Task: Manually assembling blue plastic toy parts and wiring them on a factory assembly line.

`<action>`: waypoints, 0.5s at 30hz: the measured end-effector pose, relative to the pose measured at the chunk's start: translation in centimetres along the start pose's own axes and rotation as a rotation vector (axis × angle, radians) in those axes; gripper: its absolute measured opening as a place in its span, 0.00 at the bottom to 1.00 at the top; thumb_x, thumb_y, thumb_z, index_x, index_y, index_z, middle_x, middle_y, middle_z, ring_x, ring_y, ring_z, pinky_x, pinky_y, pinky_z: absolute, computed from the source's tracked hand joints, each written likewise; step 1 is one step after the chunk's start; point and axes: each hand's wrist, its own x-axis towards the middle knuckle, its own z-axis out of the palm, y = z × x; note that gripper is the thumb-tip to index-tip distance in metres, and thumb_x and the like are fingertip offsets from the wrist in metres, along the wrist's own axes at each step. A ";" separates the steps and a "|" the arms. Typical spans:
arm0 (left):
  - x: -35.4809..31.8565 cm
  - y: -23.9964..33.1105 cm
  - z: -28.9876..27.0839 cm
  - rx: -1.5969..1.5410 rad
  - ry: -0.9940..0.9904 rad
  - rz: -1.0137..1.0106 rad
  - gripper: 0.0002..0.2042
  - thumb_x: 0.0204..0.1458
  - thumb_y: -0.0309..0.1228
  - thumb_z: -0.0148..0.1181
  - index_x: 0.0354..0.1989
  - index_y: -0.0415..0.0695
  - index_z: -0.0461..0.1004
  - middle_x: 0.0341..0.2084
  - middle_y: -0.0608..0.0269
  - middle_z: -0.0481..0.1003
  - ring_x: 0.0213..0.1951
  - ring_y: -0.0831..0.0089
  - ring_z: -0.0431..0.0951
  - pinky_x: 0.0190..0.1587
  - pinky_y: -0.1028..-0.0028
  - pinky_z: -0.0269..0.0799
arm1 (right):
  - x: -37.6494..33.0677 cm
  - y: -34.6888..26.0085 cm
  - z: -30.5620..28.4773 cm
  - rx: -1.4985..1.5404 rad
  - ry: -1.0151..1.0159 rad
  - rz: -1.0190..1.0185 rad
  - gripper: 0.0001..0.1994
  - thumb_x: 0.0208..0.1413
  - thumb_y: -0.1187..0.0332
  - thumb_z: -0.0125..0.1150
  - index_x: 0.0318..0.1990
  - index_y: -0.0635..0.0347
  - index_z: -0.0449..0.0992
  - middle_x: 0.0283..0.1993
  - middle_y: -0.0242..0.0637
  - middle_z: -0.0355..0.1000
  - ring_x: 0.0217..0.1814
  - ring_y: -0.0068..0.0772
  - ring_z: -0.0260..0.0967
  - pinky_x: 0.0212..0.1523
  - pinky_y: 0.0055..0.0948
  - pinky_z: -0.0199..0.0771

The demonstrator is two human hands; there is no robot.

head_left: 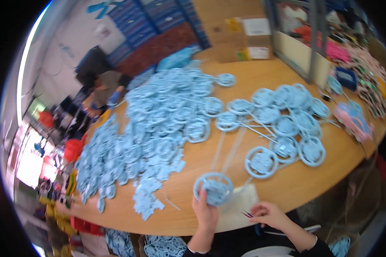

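Note:
Near the table's front edge my left hand (pixel 206 216) grips a round light-blue plastic ring piece (pixel 218 198) with a raised shape inside it. Its fingers are partly hidden behind the piece. To its right, my right hand (pixel 268 215) is closed on a small dark pointed tool (pixel 247 214), perhaps tweezers; motion blur hides its exact kind. The tool's tips face the ring piece and are apart from it. Beneath and between both hands lies a whitish sheet (pixel 240 207). Another ring piece (pixel 261 162) rests on the table just beyond my right hand.
A big heap of blue pieces (pixel 158 103) covers the table's left side, with small flat blue bits (pixel 152 192) nearer me. More ring pieces (pixel 296 111) with stems cluster right. A cardboard box (pixel 240 34) stands behind. At far left is another person (pixel 107 85).

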 end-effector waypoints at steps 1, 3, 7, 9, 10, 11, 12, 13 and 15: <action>2.5 1.9 0.5 0.000 0.034 0.049 0.15 0.51 0.32 0.52 0.46 0.40 0.65 0.41 0.64 0.69 0.43 0.73 0.70 0.44 0.72 0.66 | 0.0 0.3 -0.4 -0.031 -0.014 -0.004 0.16 0.41 0.74 0.65 0.39 0.66 0.68 0.34 0.39 0.70 0.30 0.21 0.71 0.15 0.14 0.62; 8.6 7.0 2.6 0.078 0.032 0.156 0.12 0.55 0.38 0.47 0.42 0.44 0.66 0.40 0.66 0.70 0.42 0.74 0.70 0.40 0.74 0.67 | 0.3 0.4 -1.0 0.009 -0.034 0.003 0.15 0.42 0.75 0.64 0.38 0.67 0.68 0.33 0.40 0.70 0.29 0.23 0.71 0.15 0.14 0.61; 21.1 19.7 4.3 0.099 0.075 0.296 0.19 0.55 0.39 0.46 0.50 0.41 0.61 0.45 0.60 0.68 0.47 0.68 0.68 0.49 0.65 0.63 | 0.4 -0.2 0.5 0.075 -0.097 0.021 0.12 0.43 0.78 0.62 0.36 0.71 0.67 0.30 0.43 0.70 0.26 0.26 0.72 0.13 0.12 0.59; 21.3 20.8 6.1 0.250 0.269 0.305 0.19 0.53 0.37 0.47 0.51 0.40 0.60 0.46 0.58 0.67 0.49 0.65 0.66 0.51 0.62 0.61 | 0.2 0.2 0.3 0.057 -0.100 0.006 0.12 0.43 0.78 0.62 0.35 0.70 0.67 0.29 0.42 0.70 0.25 0.26 0.72 0.13 0.12 0.59; 20.0 19.6 8.6 0.332 0.158 0.363 0.19 0.53 0.35 0.48 0.50 0.39 0.60 0.46 0.56 0.67 0.50 0.63 0.65 0.52 0.61 0.61 | 0.5 0.2 0.0 0.059 -0.072 -0.014 0.12 0.43 0.79 0.62 0.35 0.69 0.67 0.29 0.41 0.69 0.25 0.26 0.72 0.13 0.12 0.59; 17.8 17.9 11.0 0.265 -0.148 0.396 0.18 0.52 0.35 0.48 0.49 0.39 0.62 0.47 0.55 0.66 0.52 0.59 0.63 0.53 0.59 0.59 | 0.5 0.0 -0.5 0.054 -0.056 -0.019 0.12 0.43 0.79 0.62 0.35 0.69 0.67 0.29 0.41 0.69 0.25 0.26 0.72 0.13 0.12 0.59; 15.3 15.7 13.3 0.186 -0.463 0.414 0.17 0.52 0.34 0.47 0.48 0.39 0.63 0.47 0.53 0.64 0.54 0.56 0.61 0.54 0.56 0.57 | 0.3 -0.3 -1.0 0.098 0.023 -0.032 0.11 0.42 0.80 0.61 0.35 0.69 0.67 0.27 0.42 0.70 0.24 0.26 0.71 0.13 0.13 0.59; 12.5 14.8 14.2 0.089 -0.778 0.398 0.13 0.52 0.33 0.45 0.43 0.39 0.66 0.45 0.53 0.65 0.54 0.55 0.61 0.53 0.55 0.57 | 0.2 -0.3 -0.9 0.142 0.070 -0.038 0.10 0.42 0.81 0.59 0.34 0.69 0.68 0.25 0.43 0.71 0.22 0.27 0.71 0.13 0.13 0.58; 5.8 14.6 16.7 -0.059 -1.187 0.496 0.10 0.53 0.32 0.44 0.38 0.41 0.67 0.40 0.54 0.66 0.50 0.54 0.63 0.51 0.53 0.59 | 0.0 0.0 -1.1 0.106 0.085 -0.041 0.11 0.42 0.81 0.59 0.36 0.69 0.68 0.25 0.44 0.71 0.20 0.27 0.70 0.12 0.14 0.57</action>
